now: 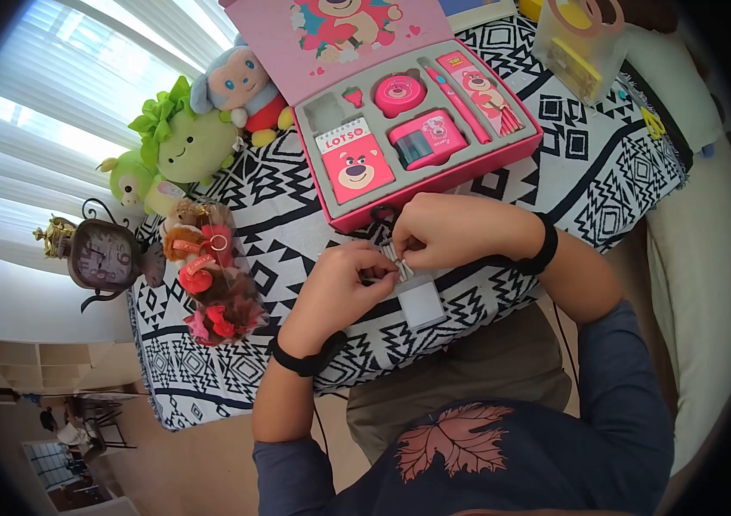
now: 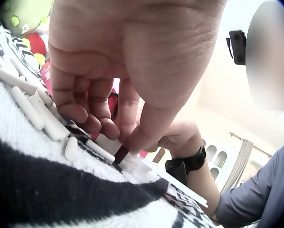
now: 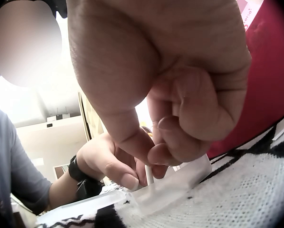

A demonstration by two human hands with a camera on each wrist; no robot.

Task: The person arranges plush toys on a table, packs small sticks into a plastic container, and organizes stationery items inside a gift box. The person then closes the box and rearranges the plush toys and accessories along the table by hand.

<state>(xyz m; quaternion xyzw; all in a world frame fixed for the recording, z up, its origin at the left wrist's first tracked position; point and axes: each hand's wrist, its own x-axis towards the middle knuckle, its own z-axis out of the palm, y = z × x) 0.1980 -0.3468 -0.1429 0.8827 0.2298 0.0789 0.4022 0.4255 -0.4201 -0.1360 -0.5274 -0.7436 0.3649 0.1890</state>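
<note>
My left hand (image 1: 344, 279) and right hand (image 1: 451, 236) meet low over the cloth at a small clear plastic case (image 3: 180, 187), whose flat lid (image 1: 421, 303) lies folded toward me. Short white sticks (image 1: 388, 251), chalk-like, show between the hands. A white stick (image 3: 149, 176) stands upright under my right thumb and fingertips, which pinch its top. My left thumb and forefinger come together at the case's edge, close by another white stick (image 2: 101, 151); I cannot tell what they hold. Several loose sticks (image 2: 28, 107) lie on the cloth beside my left hand.
An opened pink gift box (image 1: 348, 215) holds a LOTSO notebook (image 1: 355, 163) and other stationery just beyond my hands. Left stand a bagged plush bouquet (image 1: 215, 275), a table clock (image 1: 103, 254) and plush toys (image 1: 193, 138). A see-through bag (image 1: 580, 56) stands far right.
</note>
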